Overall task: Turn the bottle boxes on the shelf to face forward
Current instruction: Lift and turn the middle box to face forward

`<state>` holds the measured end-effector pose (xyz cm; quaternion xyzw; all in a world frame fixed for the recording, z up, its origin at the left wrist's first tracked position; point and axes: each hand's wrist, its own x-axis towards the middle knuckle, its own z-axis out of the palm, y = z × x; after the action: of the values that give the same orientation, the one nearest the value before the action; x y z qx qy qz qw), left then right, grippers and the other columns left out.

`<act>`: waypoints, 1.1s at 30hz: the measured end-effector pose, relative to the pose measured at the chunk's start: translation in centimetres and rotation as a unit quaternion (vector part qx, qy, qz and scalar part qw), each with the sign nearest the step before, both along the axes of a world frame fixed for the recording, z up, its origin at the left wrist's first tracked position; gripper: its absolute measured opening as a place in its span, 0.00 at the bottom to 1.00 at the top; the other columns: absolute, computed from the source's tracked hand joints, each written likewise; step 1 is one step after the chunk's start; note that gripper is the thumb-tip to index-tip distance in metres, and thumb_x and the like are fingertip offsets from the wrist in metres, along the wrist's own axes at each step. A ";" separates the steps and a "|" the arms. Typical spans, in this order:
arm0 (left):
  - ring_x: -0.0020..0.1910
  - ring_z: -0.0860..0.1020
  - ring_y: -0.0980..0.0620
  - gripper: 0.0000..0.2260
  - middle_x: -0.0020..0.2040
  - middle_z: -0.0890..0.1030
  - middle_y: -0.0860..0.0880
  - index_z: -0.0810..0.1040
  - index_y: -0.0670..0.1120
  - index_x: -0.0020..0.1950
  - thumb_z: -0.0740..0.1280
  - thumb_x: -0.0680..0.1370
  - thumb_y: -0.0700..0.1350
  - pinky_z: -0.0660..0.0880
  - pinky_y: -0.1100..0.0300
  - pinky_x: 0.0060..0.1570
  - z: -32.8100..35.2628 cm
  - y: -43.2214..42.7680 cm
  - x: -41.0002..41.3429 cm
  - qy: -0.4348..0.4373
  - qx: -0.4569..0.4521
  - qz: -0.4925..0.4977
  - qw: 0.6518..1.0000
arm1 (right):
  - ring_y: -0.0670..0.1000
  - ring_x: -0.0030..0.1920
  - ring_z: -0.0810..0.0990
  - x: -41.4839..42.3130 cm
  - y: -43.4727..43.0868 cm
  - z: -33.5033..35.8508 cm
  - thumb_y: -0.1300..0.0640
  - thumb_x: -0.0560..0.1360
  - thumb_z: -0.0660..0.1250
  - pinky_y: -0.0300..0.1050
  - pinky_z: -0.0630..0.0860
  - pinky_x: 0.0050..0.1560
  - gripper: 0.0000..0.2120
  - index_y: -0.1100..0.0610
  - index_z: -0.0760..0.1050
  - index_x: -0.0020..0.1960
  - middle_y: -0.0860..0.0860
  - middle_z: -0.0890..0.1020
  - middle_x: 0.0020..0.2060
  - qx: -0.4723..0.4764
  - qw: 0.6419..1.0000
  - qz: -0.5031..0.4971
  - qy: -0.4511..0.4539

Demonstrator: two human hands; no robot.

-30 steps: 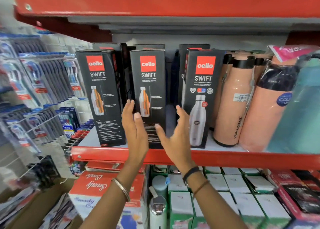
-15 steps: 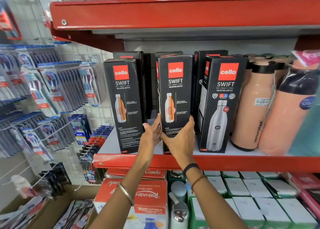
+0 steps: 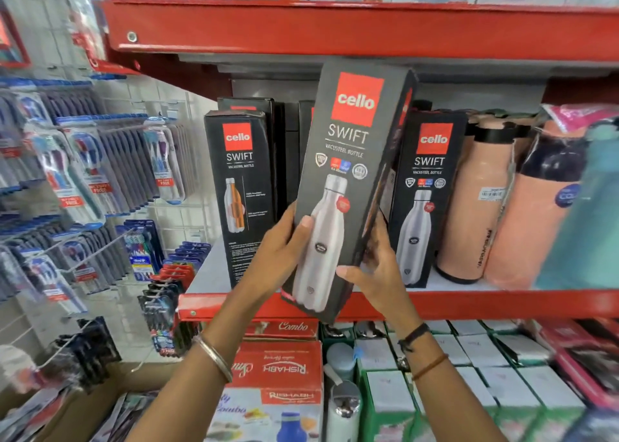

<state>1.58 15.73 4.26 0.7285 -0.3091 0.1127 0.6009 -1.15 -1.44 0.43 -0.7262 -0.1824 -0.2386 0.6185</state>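
A black Cello Swift bottle box (image 3: pixel 348 160) is held off the red shelf (image 3: pixel 502 302), tilted with its top leaning right, its silver-bottle front toward me. My left hand (image 3: pixel 284 247) grips its lower left edge and my right hand (image 3: pixel 376 267) holds its lower right side. On the shelf a second box (image 3: pixel 241 187) stands at the left showing an orange cutaway bottle panel. A third box (image 3: pixel 428 187) stands at the right showing the silver-bottle front. More black boxes stand behind them, mostly hidden.
Peach bottles (image 3: pixel 475 200) and a teal one (image 3: pixel 582 224) crowd the shelf's right part. A red shelf beam (image 3: pixel 335 29) runs close above. Toothbrush packs (image 3: pixel 87 173) hang on a rack to the left. Boxed goods (image 3: pixel 284 368) fill the level below.
Both hands closed on the middle box, lifted it off the shelf and toward me, and turned it; its silver-bottle front now shows instead of the orange-bottle panel.
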 end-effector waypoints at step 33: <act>0.68 0.72 0.48 0.19 0.72 0.70 0.50 0.65 0.44 0.73 0.58 0.81 0.39 0.71 0.52 0.68 -6.0 -1.0 1.4 -0.148 -0.047 0.159 0.975 | 0.42 0.69 0.70 1.6 2.6 -3.7 0.62 0.79 0.61 0.42 0.68 0.70 0.18 0.61 0.69 0.68 0.51 0.73 0.65 -0.021 0.954 -0.252 -0.161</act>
<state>3.00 14.77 -1.70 0.7142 -0.2692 0.3278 0.5568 0.42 1.17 -3.31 -0.7134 -0.0958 -0.4963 0.4854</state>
